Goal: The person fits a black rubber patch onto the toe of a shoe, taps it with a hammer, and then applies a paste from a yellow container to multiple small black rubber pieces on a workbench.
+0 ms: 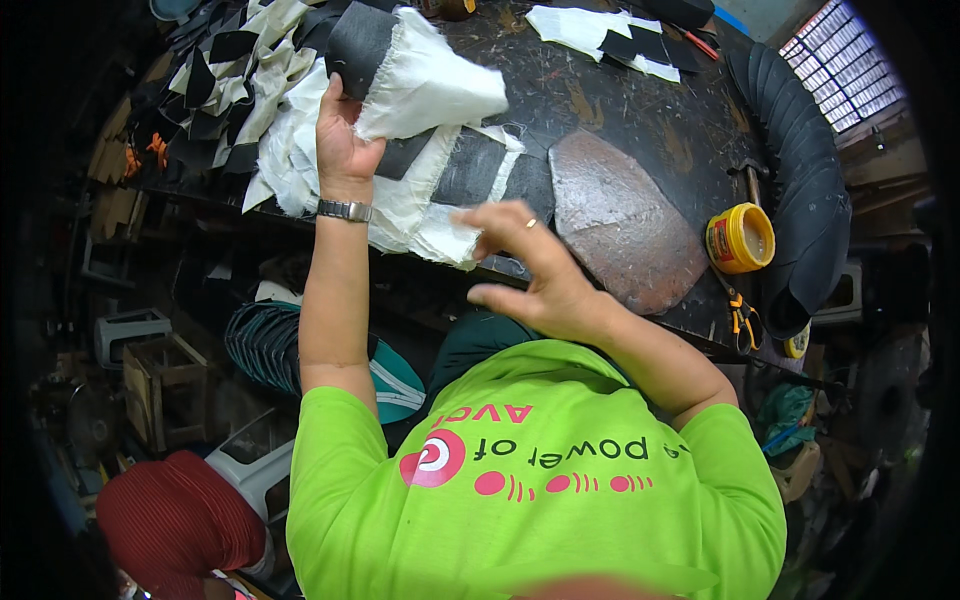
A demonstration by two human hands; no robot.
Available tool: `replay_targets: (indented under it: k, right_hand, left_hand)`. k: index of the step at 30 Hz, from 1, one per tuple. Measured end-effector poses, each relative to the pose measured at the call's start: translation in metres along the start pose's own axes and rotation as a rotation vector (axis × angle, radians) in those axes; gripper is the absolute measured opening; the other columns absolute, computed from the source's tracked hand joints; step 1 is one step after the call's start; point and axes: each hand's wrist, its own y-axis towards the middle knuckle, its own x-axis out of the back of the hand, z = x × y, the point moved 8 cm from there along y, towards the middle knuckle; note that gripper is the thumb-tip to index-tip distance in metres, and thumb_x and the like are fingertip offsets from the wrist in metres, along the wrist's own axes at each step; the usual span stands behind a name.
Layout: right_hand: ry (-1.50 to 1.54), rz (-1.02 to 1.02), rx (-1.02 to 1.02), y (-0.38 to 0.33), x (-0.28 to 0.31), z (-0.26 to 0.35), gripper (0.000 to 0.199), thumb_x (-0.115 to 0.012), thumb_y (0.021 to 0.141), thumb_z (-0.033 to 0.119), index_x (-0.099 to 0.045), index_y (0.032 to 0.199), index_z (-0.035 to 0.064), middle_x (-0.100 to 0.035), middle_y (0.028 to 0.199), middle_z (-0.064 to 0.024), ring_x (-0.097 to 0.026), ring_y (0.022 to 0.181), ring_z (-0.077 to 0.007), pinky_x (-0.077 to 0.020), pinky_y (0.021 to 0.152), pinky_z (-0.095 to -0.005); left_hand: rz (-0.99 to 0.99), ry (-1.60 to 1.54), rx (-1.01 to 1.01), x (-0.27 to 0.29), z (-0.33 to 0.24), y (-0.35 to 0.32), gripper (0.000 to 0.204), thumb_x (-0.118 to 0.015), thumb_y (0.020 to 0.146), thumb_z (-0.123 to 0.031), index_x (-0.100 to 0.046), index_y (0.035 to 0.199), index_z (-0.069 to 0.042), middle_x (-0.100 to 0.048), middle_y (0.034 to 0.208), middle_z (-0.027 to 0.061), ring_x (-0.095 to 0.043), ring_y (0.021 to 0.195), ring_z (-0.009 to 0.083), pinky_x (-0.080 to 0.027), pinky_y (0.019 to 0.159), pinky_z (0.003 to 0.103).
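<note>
My left hand [345, 145], wearing a metal watch, is closed on the edge of a black-and-white fabric piece [430, 85] with a frayed white part. It is held up over the far left of the worktable. Below it lie more black-and-white fabric pieces [470, 170], overlapping near the table's front edge. My right hand [530, 265], with a ring, hovers in front of these pieces with thumb and fingers apart and nothing in it; its fingertips are slightly blurred. Just right of it is a smooth grey-brown slab [625, 220].
A heap of black and white cloth pieces [285, 130] covers the table's left. On the right are a yellow tub [740, 238], orange-and-black scissors [743, 322], a hammer [750, 180] and a long row of overlapping black pieces [800, 190]. White and black pieces [590, 35] lie at the back.
</note>
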Motion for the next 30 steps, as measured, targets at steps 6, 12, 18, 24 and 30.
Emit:
replay_targets:
  k: [6,12,18,24,30]
  right_hand:
    - [0.047,-0.557,0.112,0.044,0.075,0.004,0.091,-0.077,0.090,0.015,-0.018,0.159,0.0123,-0.054,0.120,-0.0145,-0.063,0.106,-0.0238,-0.0582,0.088,-0.0348]
    - [0.011,-0.702,0.030,0.061,0.120,-0.028,0.076,-0.066,0.087,-0.001,-0.029,0.153,0.0011,-0.061,0.125,-0.0148,-0.067,0.103,-0.0205,-0.0563,0.087,-0.0314]
    - [0.117,-0.733,-0.134,0.012,0.138,-0.067,0.090,-0.065,0.081,-0.013,-0.022,0.157,0.0071,-0.060,0.125,-0.0187,-0.068,0.103,-0.0212,-0.0582,0.089,-0.0311]
    - [0.035,-0.806,-0.346,-0.092,0.163,-0.075,0.093,-0.067,0.079,-0.010,-0.020,0.157,0.0059,-0.067,0.110,-0.0151,-0.068,0.095,-0.0164,-0.0564,0.081,-0.0284]
    - [-0.467,-0.717,-0.550,-0.144,0.174,-0.063,0.098,-0.072,0.078,0.002,-0.020,0.160,0.0129,-0.069,0.096,-0.0180,-0.071,0.085,-0.0248,-0.0556,0.083,-0.0366]
  left_hand:
    - [0.297,0.480,-0.248,-0.064,0.037,-0.040,0.027,-0.068,0.095,-0.018,-0.069,0.120,-0.007,-0.056,0.144,0.0136,-0.054,0.132,0.0246,-0.044,0.110,0.040]
    - [0.621,1.001,-0.368,-0.104,0.074,-0.048,0.025,-0.071,0.090,-0.022,-0.075,0.111,-0.010,-0.044,0.156,0.0145,-0.038,0.146,0.0301,-0.026,0.120,0.041]
    - [0.143,1.737,-0.808,-0.061,0.057,0.001,0.048,-0.080,0.083,-0.041,-0.070,0.125,-0.019,-0.043,0.150,0.0193,-0.041,0.140,0.0384,-0.035,0.116,0.045]
    - [0.107,1.778,-0.500,-0.048,0.054,0.031,0.043,-0.080,0.085,-0.031,-0.071,0.122,-0.013,-0.056,0.138,0.0189,-0.058,0.122,0.0327,-0.049,0.100,0.041]
    - [0.740,1.332,-0.251,-0.134,0.166,-0.073,0.030,-0.072,0.092,-0.009,-0.070,0.122,-0.008,-0.072,0.110,0.0104,-0.069,0.098,0.0231,-0.053,0.086,0.032]
